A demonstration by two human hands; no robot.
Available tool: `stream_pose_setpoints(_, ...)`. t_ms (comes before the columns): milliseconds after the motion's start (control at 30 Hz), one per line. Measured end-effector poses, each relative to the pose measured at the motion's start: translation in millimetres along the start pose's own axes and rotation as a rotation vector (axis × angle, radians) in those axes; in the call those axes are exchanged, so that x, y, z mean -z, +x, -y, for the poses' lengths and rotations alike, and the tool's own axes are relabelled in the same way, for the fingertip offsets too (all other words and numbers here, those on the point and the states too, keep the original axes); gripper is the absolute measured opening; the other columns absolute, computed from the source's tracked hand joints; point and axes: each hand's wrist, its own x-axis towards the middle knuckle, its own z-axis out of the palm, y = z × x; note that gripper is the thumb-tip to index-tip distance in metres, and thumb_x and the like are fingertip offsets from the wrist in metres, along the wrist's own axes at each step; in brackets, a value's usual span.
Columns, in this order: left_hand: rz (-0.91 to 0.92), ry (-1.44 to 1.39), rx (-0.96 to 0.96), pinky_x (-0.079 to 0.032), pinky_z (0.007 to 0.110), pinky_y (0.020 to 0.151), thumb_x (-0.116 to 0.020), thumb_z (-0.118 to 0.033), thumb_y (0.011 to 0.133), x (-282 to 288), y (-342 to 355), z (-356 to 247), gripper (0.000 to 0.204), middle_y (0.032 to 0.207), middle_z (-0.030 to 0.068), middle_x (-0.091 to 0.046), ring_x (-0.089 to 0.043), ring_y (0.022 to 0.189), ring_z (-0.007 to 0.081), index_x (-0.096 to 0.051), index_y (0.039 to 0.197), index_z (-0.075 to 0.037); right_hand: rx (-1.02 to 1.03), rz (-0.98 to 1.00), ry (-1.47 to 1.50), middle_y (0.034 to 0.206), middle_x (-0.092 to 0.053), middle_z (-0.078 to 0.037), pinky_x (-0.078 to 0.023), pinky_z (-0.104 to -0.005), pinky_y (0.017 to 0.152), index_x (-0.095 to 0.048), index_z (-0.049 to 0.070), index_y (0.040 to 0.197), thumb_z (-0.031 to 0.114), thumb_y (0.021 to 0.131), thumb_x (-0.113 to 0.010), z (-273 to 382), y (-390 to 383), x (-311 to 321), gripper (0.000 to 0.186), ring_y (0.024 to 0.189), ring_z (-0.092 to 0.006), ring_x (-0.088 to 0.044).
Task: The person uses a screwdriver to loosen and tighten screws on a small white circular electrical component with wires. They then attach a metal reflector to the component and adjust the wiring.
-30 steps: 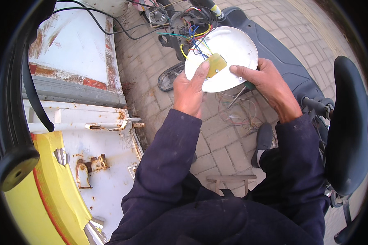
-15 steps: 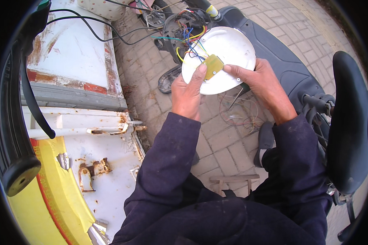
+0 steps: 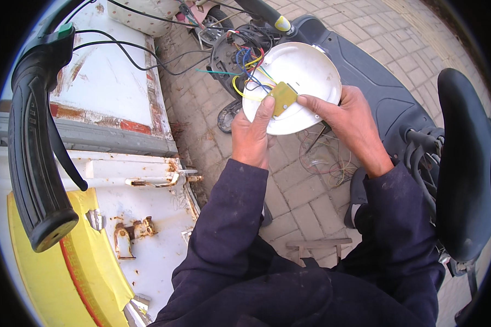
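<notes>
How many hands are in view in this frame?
2: the left hand at the lower-left edge of the white round cover, and the right hand at its right edge. Both are partly hidden behind the cover.

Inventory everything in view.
Dish: 1, white, upper centre
Board: 1, mustard, over dish
Wires: several, multicoloured, beside board
Housing: 1, dark, beyond dish
Rod: 1, dark, below dish
Paving: 1, beige-grey, underfoot
Loose wires: several, reddish, on paving
Floorboard: 1, grey, right
Saddle: 1, black, right
Handlebar handle: 1, black, left
Cables: several, black, left
Panels: 2, white, left
Sheet: 1, yellow, lower left
Dotted object: 1, cream, top
Wheeled object: 1, pink, top
Stool: 1, brown, lower centre
Shoes: 2, dark, on paving
Sleeves: 2, navy, centre
Left grip: 1, bare, holding dish
Right grip: 1, bare, holding dish
</notes>
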Motion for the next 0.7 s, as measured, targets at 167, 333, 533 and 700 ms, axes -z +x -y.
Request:
stream_pose_setpoints(167,-0.042,-0.053,-0.024,-0.036,0.019,0.044,-0.072,-0.030,0.094,-11,0,5,0.045,0.106,0.0041,-0.069,-0.065,0.075,0.0069,-0.058,0.127,-0.004,-0.015,0.002,0.023,0.079,-0.075,-0.008,-0.049,-0.0279,0.064,-0.077,0.000,0.097,0.035,0.084,-0.077,-7,2,1,0.038,0.069,-0.0119,-0.068)
stream_pose_setpoints(333,-0.038,-0.130,0.137,-0.027,0.020,0.040,-0.068,-0.029,0.096,-8,-1,3,0.038,0.099,0.0022,-0.069,-0.048,0.053,0.0019,-0.058,0.125,-0.006,-0.038,0.098,0.189,0.078,-0.071,-0.006,-0.046,-0.0255,0.062,-0.075,0.000,0.096,0.041,0.086,-0.077,-5,5,1,0.042,0.067,-0.0098,-0.062)
stream_pose_setpoints(533,0.001,-0.709,0.397,-0.026,0.020,0.041,-0.062,-0.029,0.100,15,16,-2,0.027,0.095,0.0024,-0.065,-0.035,0.048,0.0044,-0.058,0.120,-0.011,-0.091,0.298,-0.030,0.074,-0.058,0.003,-0.040,-0.0226,0.064,-0.066,0.003,0.086,0.022,0.089,-0.075,9,0,11,0.021,0.071,-0.0051,-0.050)
stream_pose_setpoints(700,-0.090,-0.766,0.332,-0.036,0.024,0.052,-0.066,-0.035,0.096,10,17,1,0.028,0.092,-0.0008,-0.062,-0.046,0.062,0.0111,-0.059,0.115,-0.015,0.091,0.355,-0.185,0.077,-0.059,0.002,-0.042,-0.0238,0.066,-0.065,0.000,0.087,0.013,0.086,-0.072,5,-14,-18,0.015,0.074,-0.0052,-0.051)
